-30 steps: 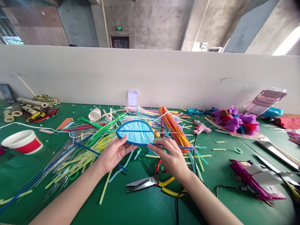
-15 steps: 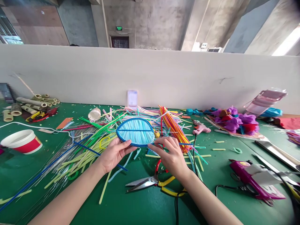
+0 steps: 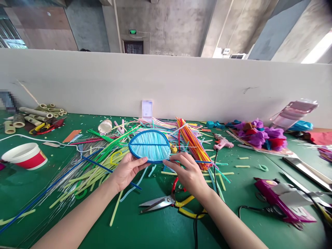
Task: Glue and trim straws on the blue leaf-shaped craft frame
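Both hands hold up a leaf-shaped piece (image 3: 149, 146) of light blue pipe cleaners framed by a dark blue one, just above the green table (image 3: 145, 224). My left hand (image 3: 127, 169) grips its lower left edge, thumb on the front. My right hand (image 3: 187, 172) pinches the right tip where a dark blue stem (image 3: 204, 161) sticks out to the right. Beneath and behind the piece lies a spread of loose pipe cleaners (image 3: 98, 162) in green, yellow, pink and orange.
Scissors (image 3: 162, 202) with red and yellow handles lie below my right hand. A magenta glue gun (image 3: 278, 199) sits at the right, a small pink one (image 3: 222, 141) farther back. A red and white tub (image 3: 24, 156) stands left, cardboard tubes (image 3: 38, 114) beyond it. Purple felt flowers (image 3: 259, 135) lie at the back right.
The leaf piece has been tilted up a little, showing more of its face. Both hands stay where they were, with only slight finger shifts.
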### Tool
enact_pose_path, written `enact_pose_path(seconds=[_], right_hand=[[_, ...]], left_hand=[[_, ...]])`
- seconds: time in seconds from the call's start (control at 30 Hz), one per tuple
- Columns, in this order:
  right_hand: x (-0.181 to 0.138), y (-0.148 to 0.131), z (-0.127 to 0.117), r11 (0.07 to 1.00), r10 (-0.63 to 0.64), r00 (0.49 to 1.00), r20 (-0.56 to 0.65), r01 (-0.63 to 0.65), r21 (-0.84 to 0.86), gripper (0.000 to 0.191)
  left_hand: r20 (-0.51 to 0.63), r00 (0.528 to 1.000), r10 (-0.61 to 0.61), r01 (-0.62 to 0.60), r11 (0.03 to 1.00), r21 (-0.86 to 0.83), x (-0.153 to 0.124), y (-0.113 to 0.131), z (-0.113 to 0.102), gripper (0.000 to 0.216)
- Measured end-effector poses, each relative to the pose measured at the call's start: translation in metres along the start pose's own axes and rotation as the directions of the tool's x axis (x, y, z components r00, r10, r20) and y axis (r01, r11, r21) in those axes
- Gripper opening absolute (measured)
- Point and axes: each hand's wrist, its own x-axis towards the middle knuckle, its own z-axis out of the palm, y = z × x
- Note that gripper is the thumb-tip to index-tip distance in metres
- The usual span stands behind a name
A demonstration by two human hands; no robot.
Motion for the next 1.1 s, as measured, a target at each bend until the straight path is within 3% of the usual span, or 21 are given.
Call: enact_pose_path(seconds=[0.1, 0.3, 0.7, 0.83, 1.1], right_hand=[[-0.001, 0.002, -0.002, 0.999, 0.037, 0.999, 0.002, -0.037, 0.035, 0.041], [-0.003, 0.010, -0.008, 0.990, 0.139, 0.990, -0.039, -0.138, 0.015, 0.030], [-0.003, 0.013, -0.012, 0.990, 0.122, 0.989, -0.078, -0.127, -0.059, 0.034], [-0.004, 0.013, -0.011, 0.990, 0.129, 0.989, -0.075, -0.133, -0.042, 0.036], [-0.001, 0.010, -0.012, 0.988, 0.151, 0.983, -0.106, -0.150, 0.024, 0.023]], left_hand=[[0.008, 1.000, 0.003, -0.003, 1.000, -0.016, 0.001, 0.002, -0.002, 0.042], [-0.007, 0.999, 0.036, -0.036, 0.999, -0.026, 0.002, 0.004, -0.006, 0.055], [0.035, 0.999, 0.016, -0.017, 1.000, 0.019, -0.003, 0.007, -0.004, 0.038], [0.056, 0.998, 0.007, -0.009, 0.999, 0.033, -0.004, 0.007, -0.004, 0.045], [0.066, 0.998, -0.011, 0.007, 0.998, 0.059, -0.005, 0.009, -0.005, 0.037]])
